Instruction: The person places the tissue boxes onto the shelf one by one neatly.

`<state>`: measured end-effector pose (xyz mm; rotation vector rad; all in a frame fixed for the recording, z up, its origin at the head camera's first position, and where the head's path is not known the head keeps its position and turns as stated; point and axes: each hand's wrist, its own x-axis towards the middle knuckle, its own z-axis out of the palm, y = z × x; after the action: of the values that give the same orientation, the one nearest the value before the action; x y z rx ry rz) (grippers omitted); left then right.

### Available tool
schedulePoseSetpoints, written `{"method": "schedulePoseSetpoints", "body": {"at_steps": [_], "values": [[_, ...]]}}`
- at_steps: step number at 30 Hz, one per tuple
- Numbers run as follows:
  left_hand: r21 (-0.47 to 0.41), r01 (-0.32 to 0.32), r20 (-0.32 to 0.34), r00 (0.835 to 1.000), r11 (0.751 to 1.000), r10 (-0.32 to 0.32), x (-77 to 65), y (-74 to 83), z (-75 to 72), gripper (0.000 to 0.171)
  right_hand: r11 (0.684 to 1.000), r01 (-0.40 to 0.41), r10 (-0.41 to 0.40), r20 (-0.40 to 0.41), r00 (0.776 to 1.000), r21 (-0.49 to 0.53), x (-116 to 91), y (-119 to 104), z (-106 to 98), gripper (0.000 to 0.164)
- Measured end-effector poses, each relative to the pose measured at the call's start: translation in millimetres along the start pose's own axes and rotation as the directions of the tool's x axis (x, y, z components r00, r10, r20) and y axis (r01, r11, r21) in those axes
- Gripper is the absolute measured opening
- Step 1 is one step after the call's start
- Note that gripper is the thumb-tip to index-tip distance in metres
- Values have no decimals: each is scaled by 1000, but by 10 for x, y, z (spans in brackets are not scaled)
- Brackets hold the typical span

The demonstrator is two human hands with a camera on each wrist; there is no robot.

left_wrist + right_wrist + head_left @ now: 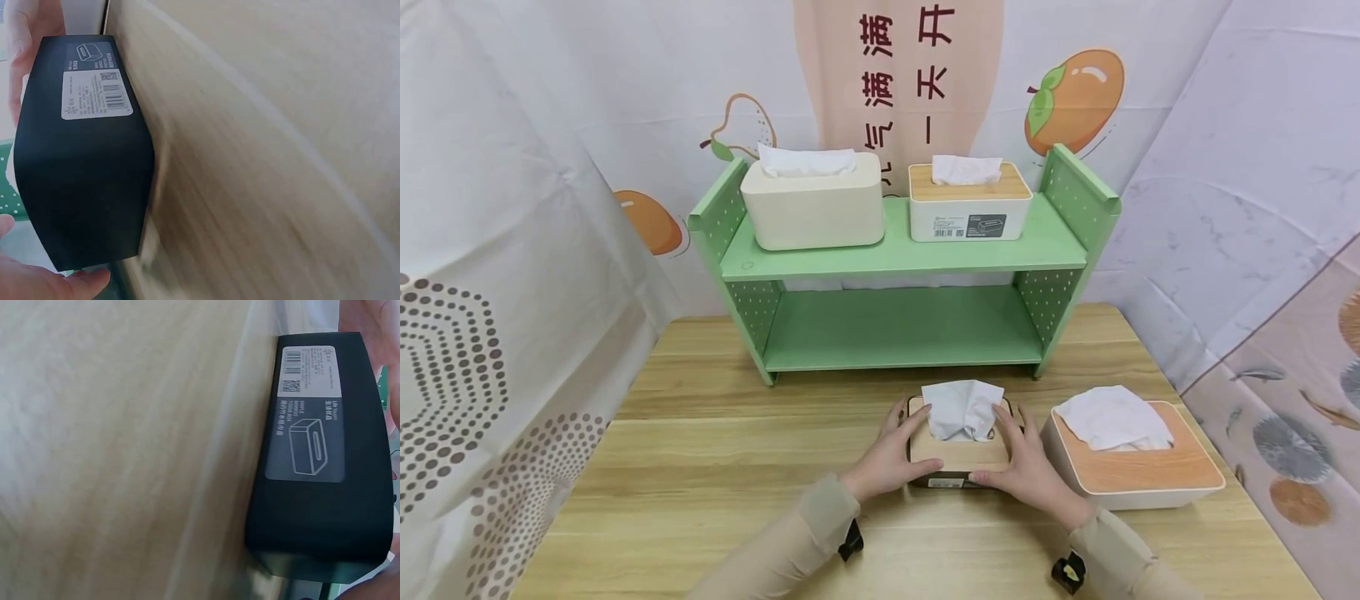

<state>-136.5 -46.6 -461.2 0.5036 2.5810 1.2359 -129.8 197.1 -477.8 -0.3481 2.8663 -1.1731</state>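
A black tissue box [957, 457] with a light wooden lid stands on the table, a white tissue [961, 408] sticking out of its slot. My left hand [891, 458] grips its left side, thumb at the front edge and fingers along the side. On the opposite side my right hand [1026, 467] holds it the same way. The left wrist view shows the box's dark wall [81, 175] and a white label [98, 94]. Seen from the right wrist, a grey label with a box drawing [306, 440] lies on the front wall.
Right of my right hand sits a white tissue box with an orange-brown wooden lid [1138, 471]. Behind stands a green two-tier shelf [902, 325]. Its upper tier carries a cream tissue box [816, 208] and a white tissue box with a wooden lid [970, 208]. Printed curtains [587, 100] surround the table.
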Motion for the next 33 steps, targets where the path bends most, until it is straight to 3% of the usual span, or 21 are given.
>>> {"method": "schedulePoseSetpoints", "body": {"at_steps": [15, 27, 33], "values": [[-39, 52, 17, 999, 998, -52, 7, -106, 99, 84, 999, -32, 31, 24, 999, 35, -41, 74, 60, 110], [-5, 28, 48, 998, 1000, -28, -21, -139, 104, 84, 999, -33, 32, 24, 999, 40, -38, 67, 75, 110], [-19, 27, 32, 999, 999, -26, -32, -148, 116, 83, 998, -41, 41, 14, 999, 56, -30, 74, 102, 110]]}}
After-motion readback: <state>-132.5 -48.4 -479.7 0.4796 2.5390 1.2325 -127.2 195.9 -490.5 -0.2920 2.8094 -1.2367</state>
